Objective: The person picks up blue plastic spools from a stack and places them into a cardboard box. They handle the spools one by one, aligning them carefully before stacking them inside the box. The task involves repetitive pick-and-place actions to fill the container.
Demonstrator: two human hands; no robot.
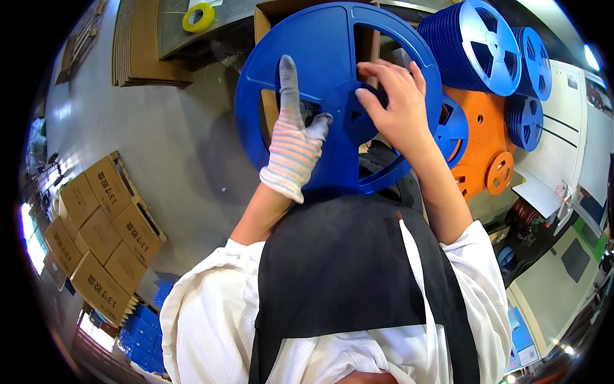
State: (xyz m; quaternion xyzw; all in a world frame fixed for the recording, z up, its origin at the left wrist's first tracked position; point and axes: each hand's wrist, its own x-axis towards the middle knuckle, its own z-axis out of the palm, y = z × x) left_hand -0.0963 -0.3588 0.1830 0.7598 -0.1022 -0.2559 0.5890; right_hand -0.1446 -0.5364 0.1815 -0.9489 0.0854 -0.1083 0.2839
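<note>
A large blue plastic reel (323, 57) with cut-out openings faces me, just in front of my black apron. My left hand (294, 141) wears a striped knitted glove with grey fingertips and grips the reel left of its hub. Its index finger points up along the disc and its thumb lies across by the centre; the other fingers are hidden. My right hand (400, 102) is bare and hovers over the right-hand opening. Its fingers are spread and half curved, with thumb and fingertips close to the middle spoke. Whether they touch it, I cannot tell.
Stacks of blue reels (495, 48) stand on an orange surface (476, 121) at the right, beside a small orange disc (500, 173). Yellow tape (198, 18) lies on a far-left bench near flattened cardboard (135, 45). Cartons (102, 233) are piled on a pallet at left.
</note>
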